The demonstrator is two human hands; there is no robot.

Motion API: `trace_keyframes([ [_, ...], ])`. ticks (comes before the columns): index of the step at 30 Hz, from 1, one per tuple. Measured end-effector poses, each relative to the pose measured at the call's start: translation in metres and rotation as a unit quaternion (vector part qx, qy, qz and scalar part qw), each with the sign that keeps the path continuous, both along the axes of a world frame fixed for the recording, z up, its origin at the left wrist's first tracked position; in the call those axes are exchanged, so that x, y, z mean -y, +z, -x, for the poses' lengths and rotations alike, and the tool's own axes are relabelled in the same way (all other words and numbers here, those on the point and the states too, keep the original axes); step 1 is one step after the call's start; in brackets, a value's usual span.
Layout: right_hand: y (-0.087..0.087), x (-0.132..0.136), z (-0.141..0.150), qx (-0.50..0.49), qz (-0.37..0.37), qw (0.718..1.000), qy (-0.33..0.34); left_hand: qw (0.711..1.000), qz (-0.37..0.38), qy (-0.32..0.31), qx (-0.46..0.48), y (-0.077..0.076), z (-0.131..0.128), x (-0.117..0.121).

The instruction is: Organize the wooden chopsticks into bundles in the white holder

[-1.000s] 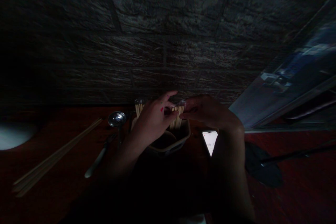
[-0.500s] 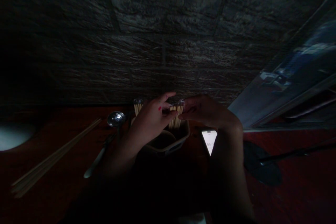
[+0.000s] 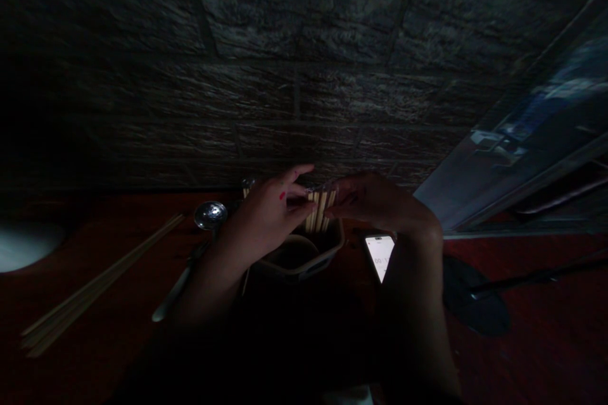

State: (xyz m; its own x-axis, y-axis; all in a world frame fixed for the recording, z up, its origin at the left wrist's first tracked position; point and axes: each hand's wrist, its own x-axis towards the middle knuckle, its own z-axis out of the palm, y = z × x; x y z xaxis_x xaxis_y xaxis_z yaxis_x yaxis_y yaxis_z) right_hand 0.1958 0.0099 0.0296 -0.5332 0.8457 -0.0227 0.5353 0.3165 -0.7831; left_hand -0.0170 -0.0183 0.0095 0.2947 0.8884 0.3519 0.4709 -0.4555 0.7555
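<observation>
A bundle of wooden chopsticks in clear plastic wrap stands upright in a pale-rimmed plastic container. My left hand is at the bundle's left side, with thumb and fingers closed on the wrap and the index finger stretched out above. From the right, my right hand pinches the wrap near the stick tops. Part of a second chopstick bundle shows behind my left hand. A round rim curves inside the container. Darkness hides the container's depth.
Left of the container lie a shiny metal ladle, a pale-handled utensil and several long thin sticks. A lit phone lies by my right forearm. A brick wall rises behind; a metal-framed panel leans right.
My left hand has shifted slightly left. The chopsticks between my hands have spread a little, with a wider gap among them at the right. Both hands stay at the wrap.
</observation>
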Motion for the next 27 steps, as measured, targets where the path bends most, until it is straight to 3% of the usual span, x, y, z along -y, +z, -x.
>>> trace_keyframes([
  [12, 0.000, 0.000, 0.001, -0.030, 0.036, 0.999, -0.002, 0.999, -0.026, 0.018, -0.019, -0.001, -0.001, -0.001],
  [27, -0.002, 0.001, 0.001, -0.056, 0.025, 0.998, 0.019, 1.000, -0.011, 0.022, -0.009, -0.002, -0.010, -0.001],
])
